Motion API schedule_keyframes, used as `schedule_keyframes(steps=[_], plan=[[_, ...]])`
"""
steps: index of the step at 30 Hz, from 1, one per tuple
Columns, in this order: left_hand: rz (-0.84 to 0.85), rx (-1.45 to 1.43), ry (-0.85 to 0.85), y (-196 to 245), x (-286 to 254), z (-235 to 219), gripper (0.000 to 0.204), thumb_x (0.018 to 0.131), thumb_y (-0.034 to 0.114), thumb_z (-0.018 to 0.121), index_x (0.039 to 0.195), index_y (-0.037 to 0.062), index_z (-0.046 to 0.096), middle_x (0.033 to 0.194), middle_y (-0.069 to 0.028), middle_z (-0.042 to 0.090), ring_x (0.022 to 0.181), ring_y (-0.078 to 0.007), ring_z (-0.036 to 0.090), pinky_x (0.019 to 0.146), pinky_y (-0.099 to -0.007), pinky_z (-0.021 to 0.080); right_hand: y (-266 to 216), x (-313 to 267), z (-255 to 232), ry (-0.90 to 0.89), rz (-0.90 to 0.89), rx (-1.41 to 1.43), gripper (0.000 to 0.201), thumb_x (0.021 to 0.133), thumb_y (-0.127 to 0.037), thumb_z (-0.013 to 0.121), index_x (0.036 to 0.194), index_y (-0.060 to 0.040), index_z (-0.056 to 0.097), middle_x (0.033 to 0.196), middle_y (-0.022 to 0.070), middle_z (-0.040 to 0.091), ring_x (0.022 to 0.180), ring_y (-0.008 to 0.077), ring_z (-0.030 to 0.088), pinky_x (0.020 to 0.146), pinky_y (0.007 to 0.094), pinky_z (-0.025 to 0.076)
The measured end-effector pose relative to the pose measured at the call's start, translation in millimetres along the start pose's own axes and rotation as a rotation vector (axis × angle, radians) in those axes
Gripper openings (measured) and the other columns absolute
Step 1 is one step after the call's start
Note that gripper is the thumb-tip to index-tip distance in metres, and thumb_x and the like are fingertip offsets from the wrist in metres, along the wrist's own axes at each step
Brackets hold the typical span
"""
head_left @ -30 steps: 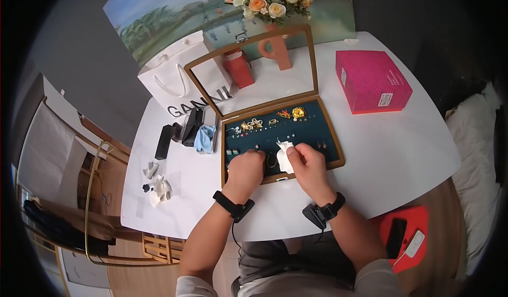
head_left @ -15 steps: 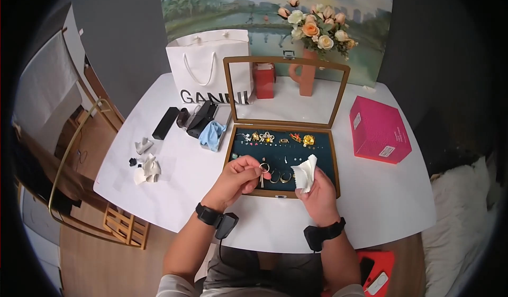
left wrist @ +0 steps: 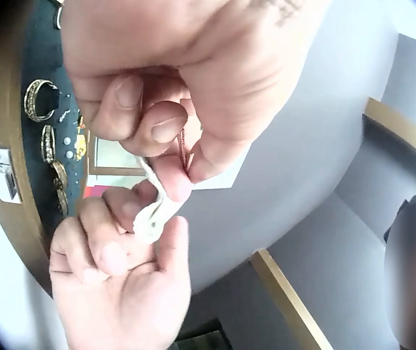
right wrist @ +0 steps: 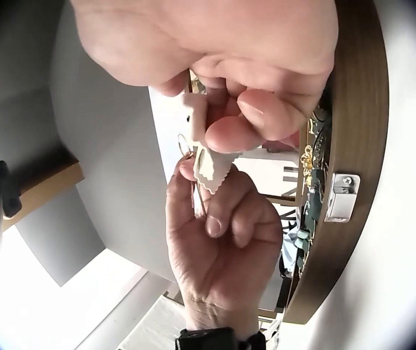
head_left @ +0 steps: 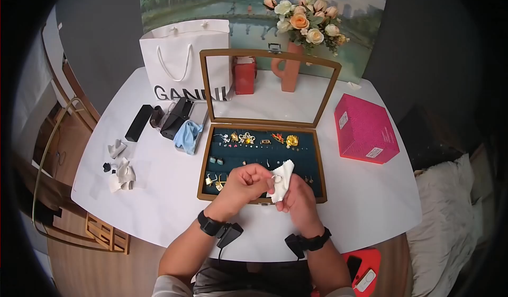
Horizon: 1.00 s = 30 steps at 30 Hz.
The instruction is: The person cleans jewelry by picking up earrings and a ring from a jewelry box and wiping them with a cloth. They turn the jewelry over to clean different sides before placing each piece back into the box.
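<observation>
My left hand (head_left: 238, 187) pinches a thin gold-coloured hoop earring (right wrist: 200, 202) between thumb and fingertips. A white cloth with a zigzag edge (head_left: 284, 179) is gripped in my right hand (head_left: 301, 204) and lies against the earring. Both hands meet above the front of a wooden jewellery box (head_left: 227, 151) with a dark teal lining. Its glass lid (head_left: 270, 55) stands raised at the back. Brooches (head_left: 246, 138) and small studs line the far rows, and several hoop earrings (left wrist: 41, 100) show near the front. My fingers and the cloth hide part of the earring.
A white paper bag (head_left: 159, 64), a red box (head_left: 244, 80) and a vase of flowers (head_left: 290, 75) stand behind. A pink box (head_left: 365, 130) sits right; a blue cloth (head_left: 187, 135), black case (head_left: 138, 123) and crumpled cloths (head_left: 123, 175) lie left.
My left hand was low in the box, then lifted up with the hoop earring. Since then both hands have come together, and the cloth now meets the earring. The head view has shifted.
</observation>
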<state>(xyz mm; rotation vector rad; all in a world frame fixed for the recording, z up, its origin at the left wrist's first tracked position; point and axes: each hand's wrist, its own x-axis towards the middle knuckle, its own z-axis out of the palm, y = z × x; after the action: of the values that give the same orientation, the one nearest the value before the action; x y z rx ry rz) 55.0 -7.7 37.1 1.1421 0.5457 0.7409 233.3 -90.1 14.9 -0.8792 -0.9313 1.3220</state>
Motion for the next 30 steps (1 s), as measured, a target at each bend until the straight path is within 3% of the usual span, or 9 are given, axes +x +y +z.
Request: schedule_keyframes(steps=[1, 4, 9, 12, 14, 17, 23, 27, 30], plan=[[-0.001, -0.011, 0.0, -1, -1, -3, 0.004, 0.098, 0.006, 0.069, 0.102, 0.0047, 0.067, 0.081, -0.0021, 0.072, 0.056, -0.001, 0.04, 0.05, -0.0205, 0.026, -5, 0, 7, 0.04, 0.05, -0.152, 0.046, 0.114, -0.038, 0.035, 0.121, -0.0005, 0.06, 0.092, 0.0065, 0.067, 0.065, 0.0083, 0.055, 0.056, 0.0224, 0.041], [0.032, -0.022, 0.052, -10, -3, -9, 0.004, 0.099, 0.006, 0.068, 0.103, 0.005, 0.067, 0.083, -0.0026, 0.072, 0.056, -0.001, 0.042, 0.05, -0.0201, 0.028, -8, -1, 8, 0.057, 0.15, -0.013, 0.048, 0.112, -0.039, 0.032, 0.125, -0.0008, 0.059, 0.098, 0.0091, 0.069, 0.065, 0.0097, 0.055, 0.057, 0.0235, 0.04], [-0.022, -0.362, -0.062, -6, -9, -19, 0.005, 0.101, 0.01, 0.067, 0.102, 0.0052, 0.066, 0.09, -0.0044, 0.071, 0.056, -0.0027, 0.044, 0.051, -0.0198, 0.031, -6, -2, -10, -0.002, 0.231, 0.573, 0.046, 0.107, -0.042, 0.035, 0.128, -0.0092, 0.06, 0.111, 0.0042, 0.07, 0.08, 0.0176, 0.059, 0.062, 0.0317, 0.04], [-0.018, -0.436, -0.158, -14, -7, -25, 0.007, 0.101, 0.011, 0.067, 0.1, 0.0048, 0.066, 0.115, -0.0095, 0.068, 0.059, -0.005, 0.048, 0.054, -0.0204, 0.036, -9, -1, 0, 0.122, 0.264, 0.536, 0.045, 0.107, -0.043, 0.037, 0.128, -0.0099, 0.059, 0.11, 0.0053, 0.07, 0.079, 0.0179, 0.06, 0.062, 0.0326, 0.04], [0.005, -0.428, -0.188, -13, -5, -25, 0.007, 0.1, 0.011, 0.068, 0.1, 0.0043, 0.067, 0.126, -0.0108, 0.064, 0.061, -0.0054, 0.048, 0.056, -0.0209, 0.038, -4, 0, -5, 0.018, 0.227, 0.441, 0.045, 0.108, -0.044, 0.037, 0.127, -0.01, 0.06, 0.108, 0.0054, 0.07, 0.08, 0.0172, 0.061, 0.062, 0.0325, 0.042], [0.004, -0.346, -0.144, -7, -9, -20, 0.008, 0.1, 0.006, 0.065, 0.106, 0.0017, 0.069, 0.126, -0.0089, 0.063, 0.061, -0.0056, 0.048, 0.056, -0.0221, 0.039, 0, -1, 1, 0.006, 0.197, 0.36, 0.047, 0.109, -0.046, 0.037, 0.126, -0.0087, 0.06, 0.105, 0.006, 0.07, 0.078, 0.0158, 0.062, 0.061, 0.0309, 0.044], [0.023, -0.165, -0.189, -6, -12, -17, 0.008, 0.099, 0.007, 0.068, 0.105, 0.0027, 0.071, 0.118, -0.0046, 0.066, 0.063, -0.0048, 0.048, 0.057, -0.0226, 0.039, 3, -1, 1, -0.086, 0.161, 0.22, 0.051, 0.11, -0.05, 0.04, 0.122, -0.0045, 0.06, 0.097, 0.0066, 0.069, 0.068, 0.0141, 0.061, 0.057, 0.0264, 0.046], [-0.018, -0.179, -0.171, -11, -12, -22, 0.01, 0.1, 0.01, 0.069, 0.105, 0.0025, 0.071, 0.094, -0.0011, 0.068, 0.064, -0.0043, 0.048, 0.057, -0.0228, 0.037, 2, -2, 5, -0.037, 0.22, 0.148, 0.051, 0.11, -0.049, 0.042, 0.12, -0.0016, 0.06, 0.094, 0.0071, 0.068, 0.066, 0.0129, 0.061, 0.056, 0.0254, 0.047], [-0.029, -0.243, -0.128, -9, -11, -20, 0.011, 0.1, 0.011, 0.069, 0.105, 0.0023, 0.07, 0.081, 0.0006, 0.065, 0.064, -0.0044, 0.047, 0.057, -0.0227, 0.036, 7, 1, 2, 0.021, 0.12, -0.016, 0.049, 0.11, -0.043, 0.044, 0.126, 0.001, 0.057, 0.098, 0.0084, 0.068, 0.069, 0.0127, 0.063, 0.058, 0.0249, 0.048]])
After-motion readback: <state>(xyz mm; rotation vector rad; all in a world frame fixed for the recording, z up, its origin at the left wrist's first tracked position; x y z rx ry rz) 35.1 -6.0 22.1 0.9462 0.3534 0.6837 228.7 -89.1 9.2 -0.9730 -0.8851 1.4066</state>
